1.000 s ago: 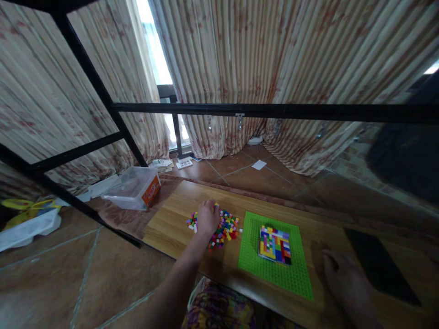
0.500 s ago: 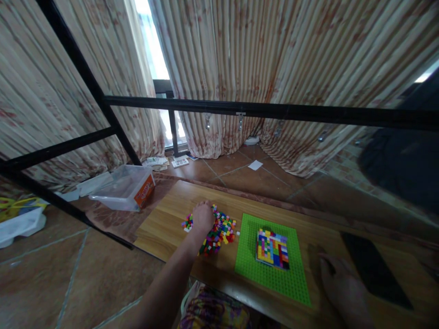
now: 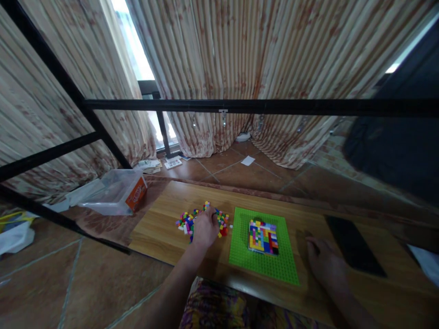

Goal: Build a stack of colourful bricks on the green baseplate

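Observation:
My left hand (image 3: 206, 227) is over a loose pile of small coloured building bricks (image 3: 187, 224), its fingers bent down and pressed together at the tips. Whatever they may pinch is hidden. Right of the pile lies a green studded baseplate (image 3: 288, 256). On it stands a squarish block of many-coloured bricks (image 3: 263, 238), built in layers. My right hand (image 3: 325, 262) rests on the table beside the baseplate's right edge, thumb and fingers loosely apart, and nothing shows in it. A single white brick (image 3: 231, 226) lies between pile and baseplate.
The wooden table (image 3: 157, 214) carries a dark flat slab (image 3: 355, 246) at the right, near a pale sheet (image 3: 425, 262). A clear plastic bin (image 3: 109, 194) stands on the floor at left. Black metal bars (image 3: 240, 106) cross before the curtains.
My left hand has shifted within the pile towards its right side, and its fingers have turned. My right hand stays beside the baseplate. The whole view has swung slightly right.

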`<state>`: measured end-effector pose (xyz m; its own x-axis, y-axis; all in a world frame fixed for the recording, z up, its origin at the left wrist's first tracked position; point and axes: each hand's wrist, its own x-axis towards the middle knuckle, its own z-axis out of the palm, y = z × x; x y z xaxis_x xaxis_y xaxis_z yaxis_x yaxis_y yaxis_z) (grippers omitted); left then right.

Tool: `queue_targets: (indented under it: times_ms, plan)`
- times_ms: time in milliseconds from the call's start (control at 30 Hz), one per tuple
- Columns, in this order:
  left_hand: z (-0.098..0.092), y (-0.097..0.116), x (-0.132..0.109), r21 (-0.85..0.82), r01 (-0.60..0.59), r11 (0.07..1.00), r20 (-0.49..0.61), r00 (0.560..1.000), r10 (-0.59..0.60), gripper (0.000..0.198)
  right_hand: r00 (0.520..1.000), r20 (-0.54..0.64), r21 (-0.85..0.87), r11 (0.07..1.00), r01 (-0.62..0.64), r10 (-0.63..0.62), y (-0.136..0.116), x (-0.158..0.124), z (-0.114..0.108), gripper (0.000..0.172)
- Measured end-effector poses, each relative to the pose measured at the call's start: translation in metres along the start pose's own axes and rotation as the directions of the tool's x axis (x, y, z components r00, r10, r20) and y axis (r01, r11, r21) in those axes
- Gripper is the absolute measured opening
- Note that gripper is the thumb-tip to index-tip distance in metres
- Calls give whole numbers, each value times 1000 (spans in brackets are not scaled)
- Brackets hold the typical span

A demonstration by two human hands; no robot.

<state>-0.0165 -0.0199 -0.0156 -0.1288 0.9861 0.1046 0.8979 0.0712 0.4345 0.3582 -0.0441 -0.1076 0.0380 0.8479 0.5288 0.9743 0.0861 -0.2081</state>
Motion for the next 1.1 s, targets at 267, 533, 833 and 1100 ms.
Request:
queue_targets:
  times_ms: [267, 533, 833, 1100]
  plan:
    - [4, 1, -16, 186, -71, 980, 80, 995, 57, 23, 999, 4, 46, 998, -33, 32, -8, 2, -6, 32]
    - [7, -2, -16, 86, -47, 995, -27, 998, 50, 18, 997, 13, 76, 994, -79, 78, -12, 5, -8, 29]
    - [9, 39, -13, -291, -100, 952, 8, 994, 107, 22, 993, 32, 101, 988, -119, 117, -17, 6, -10, 29]
    - [24, 72, -16, -405, -224, 886, -8, 970, 242, 24, 992, 29, 130, 984, -124, 122, -19, 8, -11, 28]
